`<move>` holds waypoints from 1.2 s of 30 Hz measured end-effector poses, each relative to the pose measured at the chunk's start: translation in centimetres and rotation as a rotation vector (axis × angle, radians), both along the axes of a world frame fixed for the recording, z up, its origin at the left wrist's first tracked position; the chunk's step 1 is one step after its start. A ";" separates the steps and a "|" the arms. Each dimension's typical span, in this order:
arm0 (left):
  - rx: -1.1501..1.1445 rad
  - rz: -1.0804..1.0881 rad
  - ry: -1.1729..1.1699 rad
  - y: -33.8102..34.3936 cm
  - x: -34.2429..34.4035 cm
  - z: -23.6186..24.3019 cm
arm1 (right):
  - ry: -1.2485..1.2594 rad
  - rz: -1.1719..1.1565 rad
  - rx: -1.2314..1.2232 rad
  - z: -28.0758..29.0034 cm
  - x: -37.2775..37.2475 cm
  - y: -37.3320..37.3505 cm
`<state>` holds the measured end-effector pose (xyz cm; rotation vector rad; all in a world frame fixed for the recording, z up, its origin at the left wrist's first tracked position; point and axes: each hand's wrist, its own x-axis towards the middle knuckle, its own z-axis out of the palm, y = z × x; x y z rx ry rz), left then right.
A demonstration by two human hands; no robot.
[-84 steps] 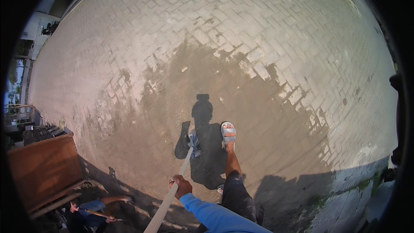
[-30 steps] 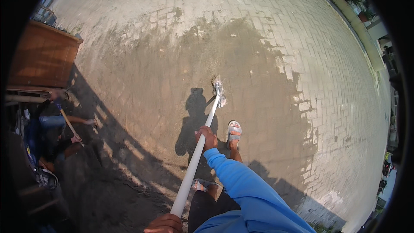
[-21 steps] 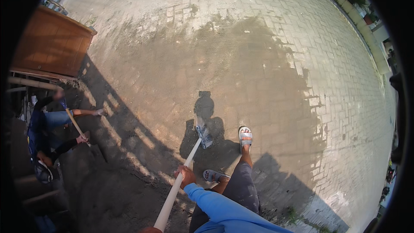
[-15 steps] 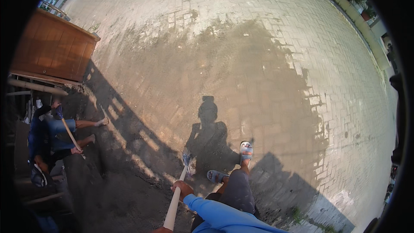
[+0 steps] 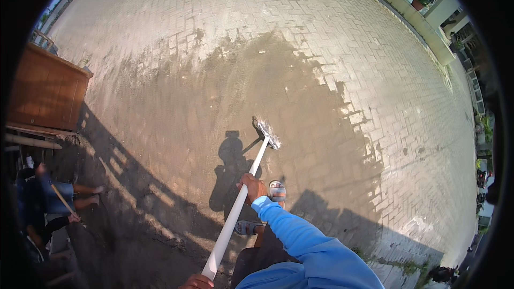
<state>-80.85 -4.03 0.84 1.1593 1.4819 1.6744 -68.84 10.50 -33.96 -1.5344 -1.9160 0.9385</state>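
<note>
My right hand [image 5: 253, 188], at the end of a blue sleeve [image 5: 305, 238], is wrapped round the long white handle of a broom [image 5: 231, 225]. Lower down, my left hand [image 5: 197, 282] grips the same handle near its end, partly cut off by the picture's lower edge. The broom slants away from me, up and to the right. Its narrow head with pale bristles [image 5: 267, 134] is low over the dark, dirt-covered paving [image 5: 300, 107], just ahead of my sandalled foot [image 5: 277, 190]. Whether the bristles touch the paving, I cannot tell.
Another person [image 5: 56, 198] at the left holds a stick-like wooden handle [image 5: 61, 198]. Behind them stands a brown wooden panel [image 5: 48, 91]. Lighter paving [image 5: 417, 112] spreads to the right and far side. A low wall with potted plants [image 5: 415, 27] borders the far right.
The broom head has swung forward and right, away from my feet. My right hand has moved up and right with the handle. The view has shifted to the right.
</note>
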 end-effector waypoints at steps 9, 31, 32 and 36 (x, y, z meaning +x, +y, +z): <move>-0.314 -0.309 0.131 0.4 -1.0 2.1 | 0.326 0.285 -0.530 -4.3 -10.6 -16.4; -0.073 -0.739 -0.120 -0.3 8.8 -14.2 | 0.357 -0.079 -0.304 -6.6 -11.6 -18.7; -0.100 -0.751 -0.104 -0.8 8.6 -13.3 | 0.401 -0.073 -0.330 -6.6 -12.5 -21.0; -0.167 -0.749 -0.018 -1.8 6.3 -8.5 | 0.502 -0.014 -0.314 -1.1 -12.2 -25.9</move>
